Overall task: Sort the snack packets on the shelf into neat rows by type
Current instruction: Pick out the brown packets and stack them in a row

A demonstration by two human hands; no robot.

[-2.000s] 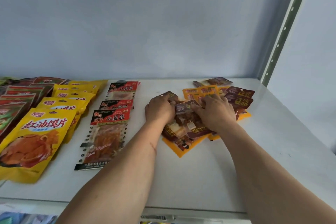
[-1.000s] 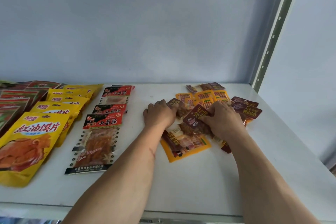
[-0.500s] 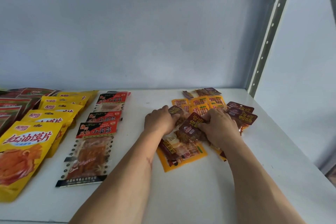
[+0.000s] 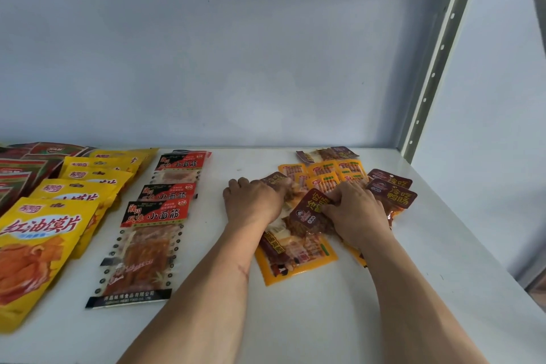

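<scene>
Reaching into a loose pile of small packets at about 3 o'clock on the white shelf [image 4: 325, 319], both hands work side by side. The left hand [image 4: 252, 205] lies knuckles-up with fingers curled down onto the pile's 9 o'clock edge, gripping a small brown packet [image 4: 273, 179] whose corner shows past the fingertips. The right hand [image 4: 359, 216] has its fingers curled round a dark maroon packet [image 4: 310, 213], tilted on top of the heap. Beneath both lies an orange packet [image 4: 295, 263], nearest the shelf's front edge. Toward 12 o'clock from the hands sits a cluster of small orange packets [image 4: 325, 173], overlapping one another, and behind them, close to the back wall [image 4: 266, 68], two little brown ones [image 4: 334, 154]. Just at 3 o'clock of the right hand are two more maroon packets [image 4: 391, 189], overlapping.

At 9 o'clock on the shelf the rows are already neat: a column of three red-and-black packets [image 4: 159, 213] running front to back, then a row of yellow bags [image 4: 44, 233], then red-and-green bags [image 4: 17, 171] at the far edge of view. A perforated upright [image 4: 437, 62] stands at the shelf's back corner at 2 o'clock.
</scene>
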